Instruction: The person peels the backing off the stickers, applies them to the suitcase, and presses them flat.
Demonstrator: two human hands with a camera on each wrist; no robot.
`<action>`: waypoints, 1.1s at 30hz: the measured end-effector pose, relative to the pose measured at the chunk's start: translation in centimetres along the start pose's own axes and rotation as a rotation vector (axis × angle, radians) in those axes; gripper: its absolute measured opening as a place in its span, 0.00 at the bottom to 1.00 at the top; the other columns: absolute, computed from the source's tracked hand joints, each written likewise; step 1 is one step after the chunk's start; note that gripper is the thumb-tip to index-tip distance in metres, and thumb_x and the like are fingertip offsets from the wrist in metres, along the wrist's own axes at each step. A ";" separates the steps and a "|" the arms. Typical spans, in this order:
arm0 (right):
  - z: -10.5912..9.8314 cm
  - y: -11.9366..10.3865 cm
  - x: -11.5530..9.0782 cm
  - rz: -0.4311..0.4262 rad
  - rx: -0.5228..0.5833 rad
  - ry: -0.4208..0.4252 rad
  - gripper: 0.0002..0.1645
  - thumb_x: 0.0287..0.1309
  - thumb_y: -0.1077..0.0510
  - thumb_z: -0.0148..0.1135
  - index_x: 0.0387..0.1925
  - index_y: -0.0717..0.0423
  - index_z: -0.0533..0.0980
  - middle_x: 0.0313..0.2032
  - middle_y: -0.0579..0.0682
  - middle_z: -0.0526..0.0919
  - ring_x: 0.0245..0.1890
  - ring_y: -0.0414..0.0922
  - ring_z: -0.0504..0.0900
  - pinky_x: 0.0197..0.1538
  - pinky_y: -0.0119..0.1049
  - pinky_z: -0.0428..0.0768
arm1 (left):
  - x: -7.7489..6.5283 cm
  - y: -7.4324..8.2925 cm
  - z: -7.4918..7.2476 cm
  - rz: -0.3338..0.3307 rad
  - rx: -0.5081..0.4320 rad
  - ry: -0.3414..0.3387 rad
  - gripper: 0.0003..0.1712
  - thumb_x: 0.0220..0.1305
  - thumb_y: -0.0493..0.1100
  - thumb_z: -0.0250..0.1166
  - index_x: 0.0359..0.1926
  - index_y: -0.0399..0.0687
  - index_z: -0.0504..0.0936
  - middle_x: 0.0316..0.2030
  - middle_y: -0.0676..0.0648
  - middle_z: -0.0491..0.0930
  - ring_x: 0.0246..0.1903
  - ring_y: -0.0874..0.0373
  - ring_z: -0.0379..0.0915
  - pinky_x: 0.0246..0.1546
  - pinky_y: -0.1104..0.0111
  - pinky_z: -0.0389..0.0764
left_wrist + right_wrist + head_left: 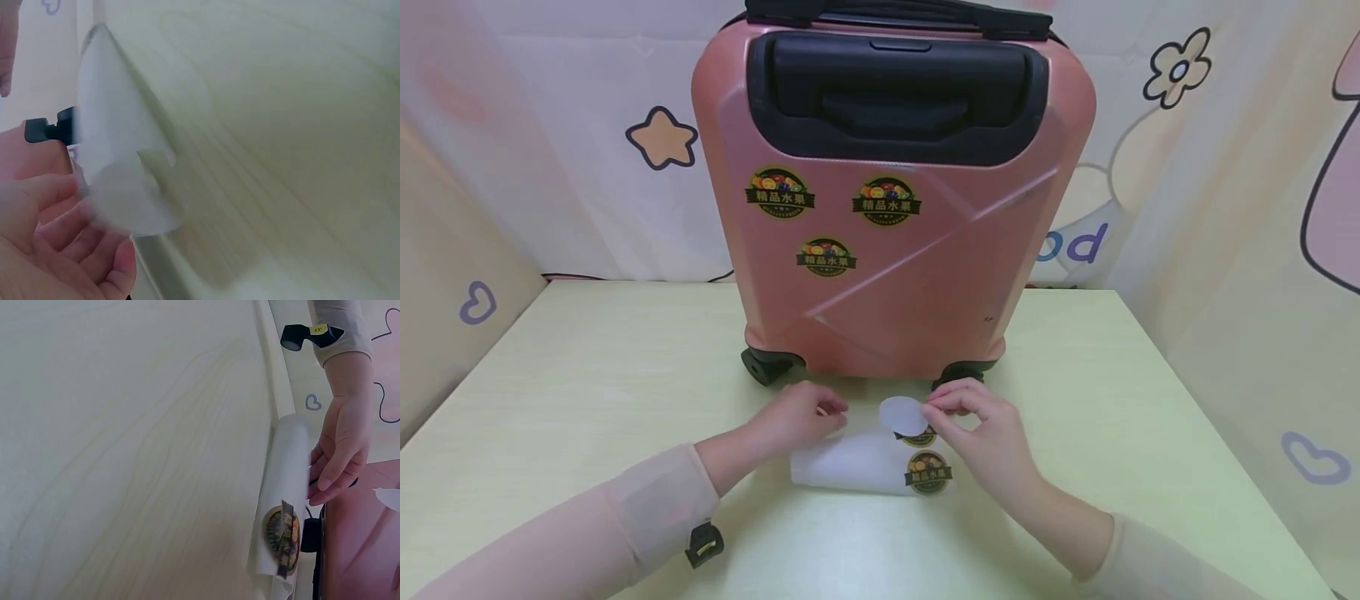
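Observation:
A round sticker point(901, 414) is pinched at its edge between the thumb and index finger of my right hand point(988, 429), its pale blank side showing. It overlaps one of the printed fruit labels on the white sticker roll point(850, 462), which lies on the table. Another label point(928, 472) shows on the roll's right part. Behind the roll's left part, my left hand point(797, 414) has loosely bent fingers with nothing between them. In the left wrist view, the left hand point(62, 244) is close beside the roll's end, somewhat blurred. The right wrist view shows the left hand point(344, 444) beside the roll.
Upright behind the hands stands a pink suitcase point(910, 275) with black wheels and a black handle recess. Three fruit stickers point(780, 193) are on its front, at the upper left and middle. A printed curtain point(587, 125) hangs behind the pale wooden table point(587, 367).

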State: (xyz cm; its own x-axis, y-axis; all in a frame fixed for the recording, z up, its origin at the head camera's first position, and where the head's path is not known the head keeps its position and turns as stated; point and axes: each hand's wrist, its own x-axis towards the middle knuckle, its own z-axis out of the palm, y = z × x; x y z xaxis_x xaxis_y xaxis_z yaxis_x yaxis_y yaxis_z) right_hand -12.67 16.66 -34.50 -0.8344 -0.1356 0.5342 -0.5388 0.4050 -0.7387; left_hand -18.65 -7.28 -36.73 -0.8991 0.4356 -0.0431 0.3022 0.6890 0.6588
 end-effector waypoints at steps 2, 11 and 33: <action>0.0 0.1 0.0 0.005 0.004 0.003 0.04 0.47 0.65 0.70 0.27 0.54 0.83 0.32 0.43 0.81 0.33 0.38 0.77 0.38 0.26 0.75 | -0.2 0.1 0.0 0.015 0.006 0.034 0.10 0.58 0.39 0.63 0.40 0.40 0.84 0.32 0.52 0.83 0.35 0.58 0.78 0.38 0.66 0.77; -0.1 0.3 0.3 0.091 0.042 0.066 0.04 0.49 0.66 0.68 0.30 0.60 0.80 0.34 0.48 0.80 0.33 0.38 0.76 0.38 0.27 0.75 | -2.5 2.8 -0.4 0.236 -0.178 0.471 0.04 0.59 0.36 0.64 0.35 0.44 0.84 0.27 0.55 0.79 0.27 0.63 0.72 0.29 0.70 0.75; 1.2 -1.2 0.6 0.209 0.172 0.071 0.06 0.54 0.69 0.62 0.25 0.64 0.73 0.34 0.50 0.71 0.33 0.43 0.72 0.38 0.28 0.73 | -4.9 8.5 2.6 0.360 -0.266 0.182 0.25 0.60 0.34 0.60 0.60 0.43 0.73 0.31 0.56 0.78 0.30 0.67 0.73 0.29 0.74 0.75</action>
State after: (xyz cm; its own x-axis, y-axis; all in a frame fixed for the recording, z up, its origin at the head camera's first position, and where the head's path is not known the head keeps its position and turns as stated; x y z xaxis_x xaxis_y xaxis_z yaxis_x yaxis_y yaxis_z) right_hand -12.65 15.06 -33.78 -0.9226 0.0007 0.3859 -0.3727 0.2570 -0.8916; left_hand -10.89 -2.08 -32.86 -0.8000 0.4946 0.3397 0.5345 0.3304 0.7779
